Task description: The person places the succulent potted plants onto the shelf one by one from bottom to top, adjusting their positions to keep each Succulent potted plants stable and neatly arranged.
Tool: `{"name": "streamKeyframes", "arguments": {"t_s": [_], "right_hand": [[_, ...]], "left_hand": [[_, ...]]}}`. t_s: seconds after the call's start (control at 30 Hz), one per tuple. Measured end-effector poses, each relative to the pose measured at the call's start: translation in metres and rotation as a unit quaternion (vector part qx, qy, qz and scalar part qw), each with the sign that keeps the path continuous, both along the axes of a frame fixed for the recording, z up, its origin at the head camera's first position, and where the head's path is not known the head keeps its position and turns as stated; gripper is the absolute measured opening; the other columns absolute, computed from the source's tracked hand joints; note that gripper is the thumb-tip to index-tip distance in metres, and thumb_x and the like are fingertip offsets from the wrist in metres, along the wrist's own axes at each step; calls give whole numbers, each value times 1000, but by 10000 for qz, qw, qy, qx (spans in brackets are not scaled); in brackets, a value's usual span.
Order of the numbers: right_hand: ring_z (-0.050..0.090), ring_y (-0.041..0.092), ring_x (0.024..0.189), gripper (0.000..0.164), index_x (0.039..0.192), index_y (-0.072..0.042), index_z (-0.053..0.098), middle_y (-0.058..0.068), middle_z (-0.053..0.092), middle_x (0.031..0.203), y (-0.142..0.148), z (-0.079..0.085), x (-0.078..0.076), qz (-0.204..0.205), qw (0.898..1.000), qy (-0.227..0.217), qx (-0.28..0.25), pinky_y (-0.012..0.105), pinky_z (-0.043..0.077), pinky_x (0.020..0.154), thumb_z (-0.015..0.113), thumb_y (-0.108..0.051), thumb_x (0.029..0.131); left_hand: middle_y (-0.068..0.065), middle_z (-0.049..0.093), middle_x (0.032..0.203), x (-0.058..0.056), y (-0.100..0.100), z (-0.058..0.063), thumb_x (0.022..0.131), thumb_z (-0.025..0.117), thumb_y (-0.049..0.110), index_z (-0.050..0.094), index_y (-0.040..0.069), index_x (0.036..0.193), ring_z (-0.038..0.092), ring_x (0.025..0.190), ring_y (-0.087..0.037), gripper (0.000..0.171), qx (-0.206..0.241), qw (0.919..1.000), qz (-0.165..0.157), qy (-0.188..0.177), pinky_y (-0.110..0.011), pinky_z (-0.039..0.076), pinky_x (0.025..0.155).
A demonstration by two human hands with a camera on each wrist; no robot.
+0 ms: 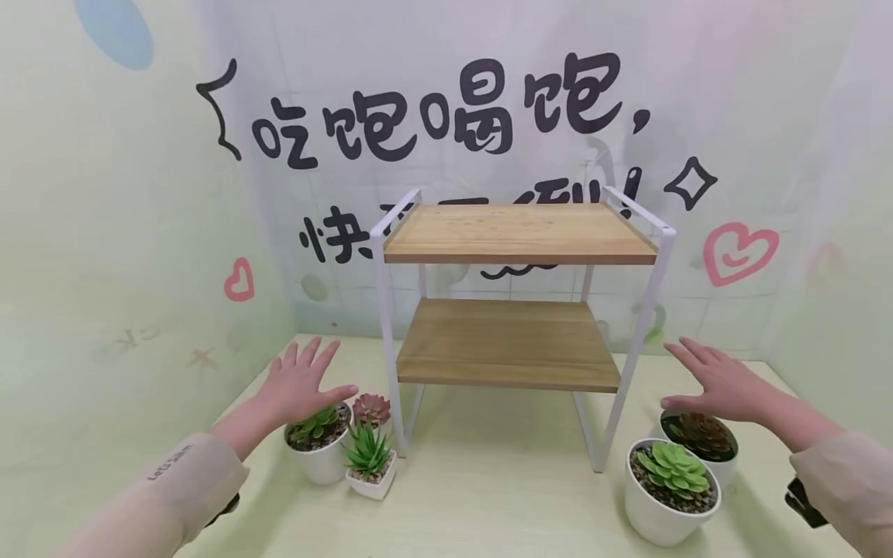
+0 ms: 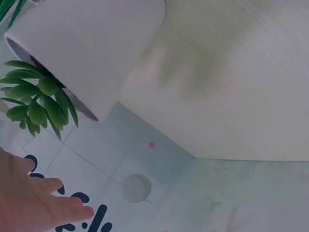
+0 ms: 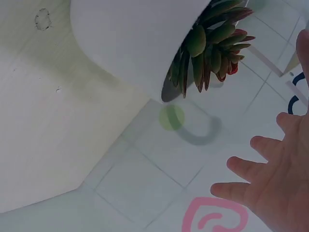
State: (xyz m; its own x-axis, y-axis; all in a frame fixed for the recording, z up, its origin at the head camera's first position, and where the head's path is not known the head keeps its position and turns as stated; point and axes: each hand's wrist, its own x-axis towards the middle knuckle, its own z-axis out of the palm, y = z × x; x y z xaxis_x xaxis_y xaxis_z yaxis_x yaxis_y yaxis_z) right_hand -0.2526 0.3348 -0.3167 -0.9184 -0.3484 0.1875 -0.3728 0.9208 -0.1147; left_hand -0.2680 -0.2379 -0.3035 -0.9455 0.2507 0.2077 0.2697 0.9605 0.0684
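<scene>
My left hand [image 1: 300,380] is spread, thumb held out, above a round white pot with a green fleshy-leaved succulent [image 1: 322,460]. Just beside that pot stand a pinkish-red rosette succulent [image 1: 372,408] and a small square white pot with a spiky green plant [image 1: 371,483], all on the pale table [image 1: 502,511] left of the shelf. My right hand [image 1: 722,384], also spread, is above a round white pot with a dark reddish succulent [image 1: 703,439]; before it sits a round white pot with a light-green rosette succulent [image 1: 670,508]. Between my hands stands a two-tier wooden shelf with a white frame [image 1: 509,345].
</scene>
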Motion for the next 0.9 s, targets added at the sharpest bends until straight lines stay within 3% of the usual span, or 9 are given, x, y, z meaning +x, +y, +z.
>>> {"name": "streamKeyframes", "arguments": {"t_s": [0.13, 0.27, 0.4, 0.47, 0.57, 0.67, 0.7, 0.83, 0.9], "right_hand": [[30, 56, 117, 88, 136, 7, 30, 35, 28, 136, 13, -2, 6, 142, 9992, -77, -365, 65, 29, 89, 70, -42, 76], [29, 53, 120, 86, 138, 10, 23, 35, 26, 137, 30, -8, 12, 414, 9931, -471, -993, 63, 31, 87, 70, -29, 78], [29, 52, 120, 86, 142, 6, 13, 36, 24, 138, 46, -21, 18, 558, 9852, -898, -1347, 47, 41, 84, 68, -20, 81], [32, 50, 117, 88, 145, -1, 9, 31, 24, 140, 52, -30, 20, 596, 9832, -1022, -1393, 38, 45, 78, 68, -19, 81], [40, 19, 122, 92, 148, -11, 6, -8, 20, 148, 58, -42, 21, 833, 9759, -1147, -1661, 36, 47, 72, 68, -14, 80], [32, -15, 111, 93, 148, -17, 6, -44, 9, 130, 61, -51, 22, 1151, 9675, -1244, -1878, 38, 47, 72, 68, -10, 79], [28, -21, 107, 94, 148, -18, 6, -49, 7, 125, 62, -54, 21, 1284, 9644, -1264, -1937, 36, 46, 72, 68, -8, 79], [31, -21, 107, 95, 148, -15, 5, -50, 7, 127, 60, -63, 22, 1517, 9567, -1354, -2083, 59, 42, 73, 68, -5, 78], [29, -21, 108, 95, 148, -14, 5, -49, 8, 127, 59, -67, 22, 1578, 9527, -1412, -2180, 67, 38, 70, 68, -3, 77]], "left_hand": [[-31, 23, 143, -1, 4, 3, 83, 52, 59, 27, 2, 142, 15, 125, -59, 85, 55, 9998, -122, 126, -70, 16, 95], [-29, 21, 144, 2, 12, 9, 84, 50, 59, 24, 3, 143, 15, 127, -57, 86, 272, 9988, -331, 239, -68, 16, 97], [-27, 15, 147, 8, 25, 23, 86, 50, 57, 19, 4, 145, 14, 130, -52, 85, 742, 9949, -625, 266, -65, 16, 100], [-25, 13, 148, 14, 30, 30, 88, 50, 54, 15, 6, 146, 14, 132, -48, 83, 1127, 9905, -751, 231, -64, 16, 102], [-21, 10, 150, 23, 39, 46, 90, 50, 48, 8, 10, 147, 14, 134, -44, 80, 1859, 9779, -949, 132, -63, 17, 102], [-17, 10, 151, 28, 48, 65, 93, 48, 42, 4, 14, 148, 19, 133, -43, 76, 2673, 9565, -1169, -3, -62, 21, 101], [-17, 10, 152, 29, 51, 72, 93, 47, 40, 3, 15, 148, 22, 132, -43, 74, 2923, 9486, -1216, -49, -61, 23, 101], [-15, 17, 151, 31, 60, 95, 95, 46, 37, 7, 21, 148, 33, 128, -41, 68, 3644, 9212, -1357, -140, -59, 32, 97], [-14, 20, 150, 32, 64, 105, 95, 46, 36, 9, 25, 148, 37, 126, -38, 65, 3829, 9133, -1384, -114, -59, 33, 96]]}}
